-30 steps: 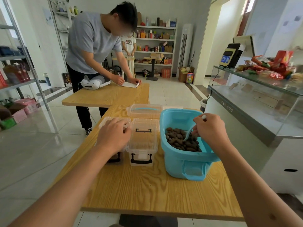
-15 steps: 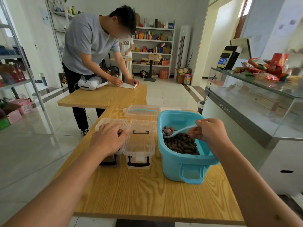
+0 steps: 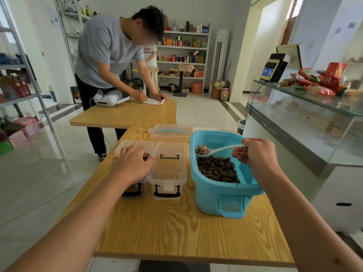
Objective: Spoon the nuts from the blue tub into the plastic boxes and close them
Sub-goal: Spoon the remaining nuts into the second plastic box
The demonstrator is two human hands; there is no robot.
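Right hand [image 3: 255,154] pinching one spoon [image 3: 212,151] of nuts, left hand [image 3: 133,163] spread on one of two boxes [image 3: 169,169], one blue tub [image 3: 222,199]

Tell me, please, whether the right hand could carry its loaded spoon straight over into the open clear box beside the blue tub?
Probably yes: the right hand holds the spoon above the blue tub, and the adjacent open box is unobstructed.

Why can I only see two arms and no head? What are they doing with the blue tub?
The camera sits on the person's head, looking down, so you see only their arms. The right hand holds a white spoon full of nuts over the blue tub, which has more nuts inside. The left hand rests on a clear plastic box. Beside it stands an open, empty box. All sit on a wooden table. Another person writes at the far table.
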